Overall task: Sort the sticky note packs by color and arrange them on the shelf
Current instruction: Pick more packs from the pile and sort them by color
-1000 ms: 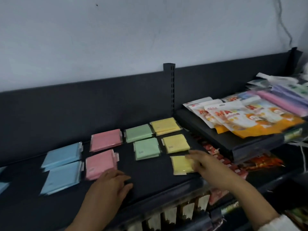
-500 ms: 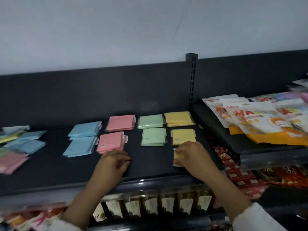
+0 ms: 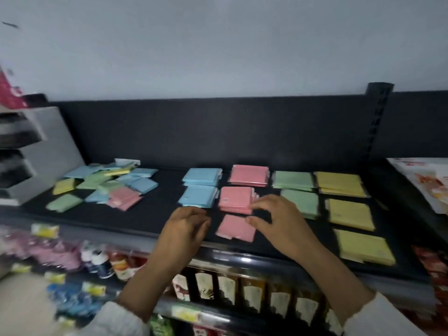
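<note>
Sticky note packs lie in colour columns on the dark shelf (image 3: pixel 150 221): two blue stacks (image 3: pixel 197 196), pink packs (image 3: pixel 249 175), green packs (image 3: pixel 293 180) and three yellow packs (image 3: pixel 349 213). One single pink pack (image 3: pixel 236 229) lies at the front of the pink column. My left hand (image 3: pixel 186 226) rests just left of it, fingers loosely curled and holding nothing. With its fingers spread, my right hand (image 3: pixel 278 217) touches the right edge of the middle pink stack (image 3: pixel 235 198), and its thumb is at the front pink pack's corner. An unsorted mixed pile (image 3: pixel 104 185) lies at the shelf's left.
A grey tiered tray unit (image 3: pixel 36 146) stands at the left end of the shelf. Printed snack bags (image 3: pixel 426 183) lie on the neighbouring shelf at the right. Bottles and packets fill the lower shelves (image 3: pixel 101 263) beneath the front edge.
My right hand left the front yellow pack and moved left to the pink column. A third pink pack now lies at the front. The view swung left, showing the unsorted pile.
</note>
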Demonstrator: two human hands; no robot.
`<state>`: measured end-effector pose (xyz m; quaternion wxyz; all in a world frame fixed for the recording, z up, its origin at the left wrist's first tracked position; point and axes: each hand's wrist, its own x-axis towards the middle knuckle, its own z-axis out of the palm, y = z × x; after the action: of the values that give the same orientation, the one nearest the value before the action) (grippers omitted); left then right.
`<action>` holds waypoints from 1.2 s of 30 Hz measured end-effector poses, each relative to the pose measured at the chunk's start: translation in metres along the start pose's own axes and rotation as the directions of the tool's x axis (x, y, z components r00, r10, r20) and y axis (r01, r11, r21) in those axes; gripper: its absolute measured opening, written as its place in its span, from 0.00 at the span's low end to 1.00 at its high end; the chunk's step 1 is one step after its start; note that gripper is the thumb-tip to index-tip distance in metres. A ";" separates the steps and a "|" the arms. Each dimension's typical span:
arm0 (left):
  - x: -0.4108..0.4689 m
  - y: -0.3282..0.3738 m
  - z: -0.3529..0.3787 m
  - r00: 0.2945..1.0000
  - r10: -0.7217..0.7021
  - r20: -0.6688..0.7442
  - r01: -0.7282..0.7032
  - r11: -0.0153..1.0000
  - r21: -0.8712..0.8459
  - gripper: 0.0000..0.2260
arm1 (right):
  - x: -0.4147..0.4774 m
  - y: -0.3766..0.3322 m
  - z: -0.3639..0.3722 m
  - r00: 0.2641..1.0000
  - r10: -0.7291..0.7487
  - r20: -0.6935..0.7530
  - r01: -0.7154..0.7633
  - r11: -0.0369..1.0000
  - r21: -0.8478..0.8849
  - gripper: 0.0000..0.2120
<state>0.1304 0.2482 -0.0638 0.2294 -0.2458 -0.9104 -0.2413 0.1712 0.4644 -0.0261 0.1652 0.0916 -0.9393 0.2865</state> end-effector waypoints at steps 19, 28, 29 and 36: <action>-0.011 -0.328 -0.158 0.982 -0.182 -0.044 0.186 0.976 0.109 0.10 | 0.166 -0.241 0.227 0.968 -0.125 0.219 0.113 0.991 0.067 0.17; 0.001 -0.420 -0.179 0.985 -0.175 0.008 0.175 0.985 0.001 0.15 | 0.217 -0.288 0.291 0.965 0.017 0.262 -0.003 0.998 -0.055 0.20; 0.002 -0.425 -0.178 0.987 -0.158 0.034 0.159 0.987 -0.023 0.15 | 0.221 -0.291 0.295 0.963 0.019 0.267 -0.001 0.998 -0.067 0.19; 0.013 -0.444 -0.169 0.944 -0.001 0.330 0.020 0.998 -0.056 0.22 | 0.252 -0.298 0.314 0.964 0.019 0.265 0.009 0.995 -0.104 0.20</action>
<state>-0.0773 -0.1793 -0.0702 0.0652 -0.2845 -0.9297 -0.2245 -0.0636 0.0223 -0.0283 0.0415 0.1181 -0.9668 0.2226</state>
